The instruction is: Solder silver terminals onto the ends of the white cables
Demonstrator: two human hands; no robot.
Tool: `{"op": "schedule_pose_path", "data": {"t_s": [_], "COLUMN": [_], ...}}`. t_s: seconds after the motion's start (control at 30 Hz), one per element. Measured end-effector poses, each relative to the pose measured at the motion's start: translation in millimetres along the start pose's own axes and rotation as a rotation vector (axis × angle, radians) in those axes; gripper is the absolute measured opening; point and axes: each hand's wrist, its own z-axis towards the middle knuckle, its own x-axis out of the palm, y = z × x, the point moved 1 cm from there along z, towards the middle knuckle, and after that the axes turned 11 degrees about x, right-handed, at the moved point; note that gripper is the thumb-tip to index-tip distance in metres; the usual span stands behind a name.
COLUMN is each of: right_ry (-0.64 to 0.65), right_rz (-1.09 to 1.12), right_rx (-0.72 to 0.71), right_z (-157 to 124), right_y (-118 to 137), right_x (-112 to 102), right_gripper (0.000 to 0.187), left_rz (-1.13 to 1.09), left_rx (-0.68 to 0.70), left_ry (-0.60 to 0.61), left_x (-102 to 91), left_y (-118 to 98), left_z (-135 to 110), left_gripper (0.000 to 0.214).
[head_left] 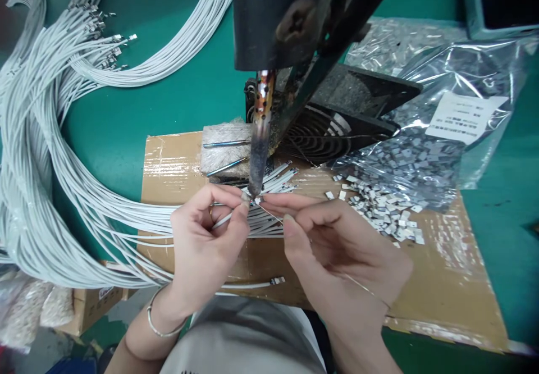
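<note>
Your left hand (pixel 210 239) is closed in a pinch, thumb against finger, on the end of a white cable (pixel 222 220), which sits right under the soldering iron (pixel 261 115). Your right hand (pixel 345 256) holds a thin wire (pixel 272 214) in a narrow grip near the thumb, the wire slanting up to the cable end; one of its fingers reaches close to a small white piece (pixel 257 200) there, but whether it touches you cannot tell. Behind your hands, more cable ends lie on the cardboard (pixel 446 284), running from the big cable bundle (pixel 25 194) on your left. A loose cable (pixel 252 286) lies nearer your body. To your right, a pile of small pieces (pixel 398 217) spreads beside a clear plastic bag (pixel 421 149). Beyond the iron stands a black fan (pixel 324 132), near a wrapped block (pixel 214 158).
</note>
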Motion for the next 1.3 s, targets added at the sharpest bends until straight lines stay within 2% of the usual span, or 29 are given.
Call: {"op": "schedule_pose_path", "data": {"t_s": [0.7,1.3], "right_ry": [0.043,0.013], "right_rz": [0.065,0.022], "right_rx": [-0.041,-0.069], "right_z": [1.1,-0.2], "right_y": [-4.7,-2.2], "right_x": [0.5,-0.7], "right_gripper": [0.023,0.022], "left_rz": [-0.026,-0.017], "left_rx": [0.022,0.033], "left_ry": [-0.015,-0.009], "left_x": [1.8,-0.4], "left_y": [-3.0,-4.5], "left_z": [2.8,1.7], "left_gripper": [0.014,0.015]}}
